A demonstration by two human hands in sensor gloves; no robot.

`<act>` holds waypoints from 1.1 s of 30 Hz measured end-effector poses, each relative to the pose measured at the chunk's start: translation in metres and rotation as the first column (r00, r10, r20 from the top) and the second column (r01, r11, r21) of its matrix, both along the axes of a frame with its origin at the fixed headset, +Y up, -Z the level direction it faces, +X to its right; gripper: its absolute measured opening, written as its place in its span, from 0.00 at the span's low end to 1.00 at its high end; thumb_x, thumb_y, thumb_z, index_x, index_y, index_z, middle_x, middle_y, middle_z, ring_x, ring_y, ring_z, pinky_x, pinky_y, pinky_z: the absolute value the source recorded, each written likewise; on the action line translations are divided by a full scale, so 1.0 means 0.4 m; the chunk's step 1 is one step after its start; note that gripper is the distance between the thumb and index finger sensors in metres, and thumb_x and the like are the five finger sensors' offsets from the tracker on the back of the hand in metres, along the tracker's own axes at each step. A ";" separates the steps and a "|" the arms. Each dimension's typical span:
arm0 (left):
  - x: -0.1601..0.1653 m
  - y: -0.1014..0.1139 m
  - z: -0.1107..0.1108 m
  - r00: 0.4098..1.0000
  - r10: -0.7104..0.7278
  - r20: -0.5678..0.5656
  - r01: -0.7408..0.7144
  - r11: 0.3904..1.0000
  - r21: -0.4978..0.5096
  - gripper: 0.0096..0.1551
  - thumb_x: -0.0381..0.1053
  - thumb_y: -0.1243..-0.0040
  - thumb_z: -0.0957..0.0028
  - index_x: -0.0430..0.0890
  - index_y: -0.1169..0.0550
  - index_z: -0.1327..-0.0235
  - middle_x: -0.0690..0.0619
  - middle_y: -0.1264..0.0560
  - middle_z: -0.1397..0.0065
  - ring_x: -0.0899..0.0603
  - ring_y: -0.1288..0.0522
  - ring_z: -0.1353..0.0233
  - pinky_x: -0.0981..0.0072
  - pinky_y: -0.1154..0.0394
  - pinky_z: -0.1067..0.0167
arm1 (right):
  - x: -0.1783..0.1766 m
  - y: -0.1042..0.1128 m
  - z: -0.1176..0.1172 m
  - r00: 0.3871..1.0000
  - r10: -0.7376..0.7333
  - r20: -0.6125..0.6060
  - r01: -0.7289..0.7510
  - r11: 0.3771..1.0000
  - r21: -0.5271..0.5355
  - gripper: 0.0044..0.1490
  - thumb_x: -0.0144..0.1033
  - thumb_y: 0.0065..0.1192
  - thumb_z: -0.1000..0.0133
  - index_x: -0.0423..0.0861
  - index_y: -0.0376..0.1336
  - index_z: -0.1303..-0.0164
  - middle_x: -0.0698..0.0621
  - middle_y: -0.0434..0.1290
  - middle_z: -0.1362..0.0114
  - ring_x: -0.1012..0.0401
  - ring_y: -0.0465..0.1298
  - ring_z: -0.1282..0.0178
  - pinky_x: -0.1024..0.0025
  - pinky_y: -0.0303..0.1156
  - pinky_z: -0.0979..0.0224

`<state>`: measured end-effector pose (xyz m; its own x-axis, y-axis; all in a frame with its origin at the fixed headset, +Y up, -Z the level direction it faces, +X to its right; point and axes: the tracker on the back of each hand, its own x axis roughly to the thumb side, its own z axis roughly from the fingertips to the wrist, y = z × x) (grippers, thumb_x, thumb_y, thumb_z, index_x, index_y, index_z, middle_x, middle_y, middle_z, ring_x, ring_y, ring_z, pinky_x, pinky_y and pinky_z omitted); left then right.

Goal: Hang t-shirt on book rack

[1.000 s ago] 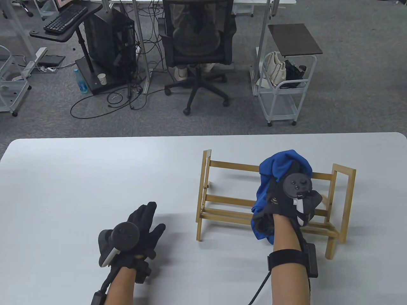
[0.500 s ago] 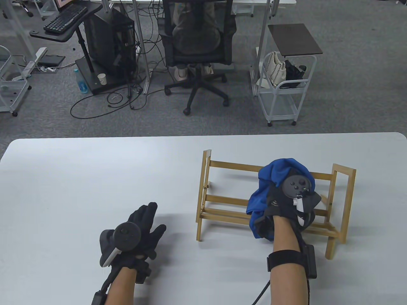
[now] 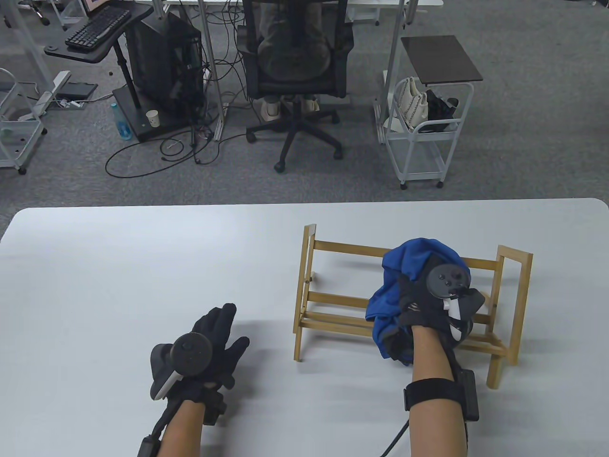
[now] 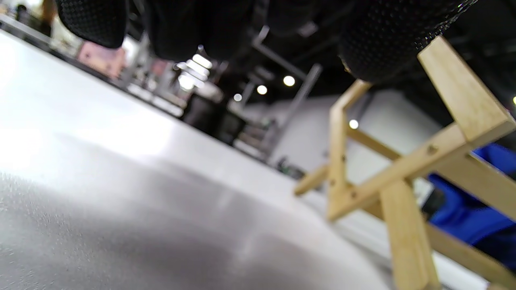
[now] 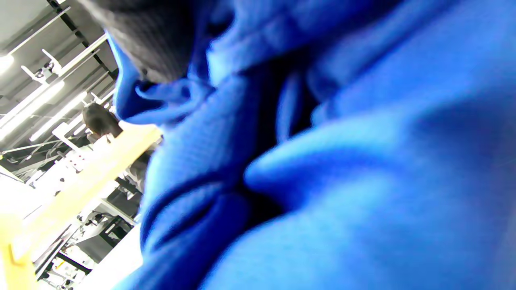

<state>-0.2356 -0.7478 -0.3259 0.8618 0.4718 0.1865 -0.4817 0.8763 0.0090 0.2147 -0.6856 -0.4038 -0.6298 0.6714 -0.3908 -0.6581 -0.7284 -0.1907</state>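
A blue t-shirt [image 3: 404,266] lies bunched over the middle rails of a light wooden book rack [image 3: 333,300] on the right half of the white table [image 3: 142,266]. My right hand [image 3: 418,304] grips the bunched cloth above the rack. The shirt fills the right wrist view [image 5: 322,161], with a rack rail [image 5: 92,161] at the left. My left hand [image 3: 216,333] rests flat on the table left of the rack, fingers spread, holding nothing. The left wrist view shows the rack's end frame [image 4: 403,177] and a bit of blue cloth [image 4: 463,209].
Beyond the table's far edge stand an office chair [image 3: 295,71], a white trolley [image 3: 423,133] and a keyboard stand [image 3: 95,33] on grey carpet. The rack stands close to the table's right side.
My right hand has shifted slightly with the shirt, and the cloth has bunched a little lower and to the left on the rack. The left hand has stayed put.
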 end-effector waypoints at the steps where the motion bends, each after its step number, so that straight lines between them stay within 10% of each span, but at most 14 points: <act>1: 0.001 0.000 0.000 1.000 0.000 0.000 0.000 1.000 0.000 0.44 0.70 0.44 0.39 0.60 0.47 0.15 0.42 0.42 0.14 0.30 0.39 0.16 0.29 0.38 0.28 | 0.000 0.004 0.002 1.000 0.000 -0.003 0.000 1.000 0.003 0.52 0.49 0.64 0.35 0.51 0.36 0.13 0.32 0.35 0.16 0.29 0.49 0.18 0.28 0.52 0.23; 33: 0.040 0.049 0.003 0.998 -0.065 0.027 0.064 0.998 0.026 0.43 0.70 0.45 0.38 0.60 0.46 0.15 0.43 0.43 0.13 0.30 0.41 0.15 0.28 0.40 0.27 | -0.077 0.083 0.154 0.959 0.152 -0.237 -0.076 0.951 0.300 0.45 0.50 0.64 0.36 0.49 0.47 0.13 0.34 0.44 0.14 0.34 0.43 0.15 0.28 0.46 0.22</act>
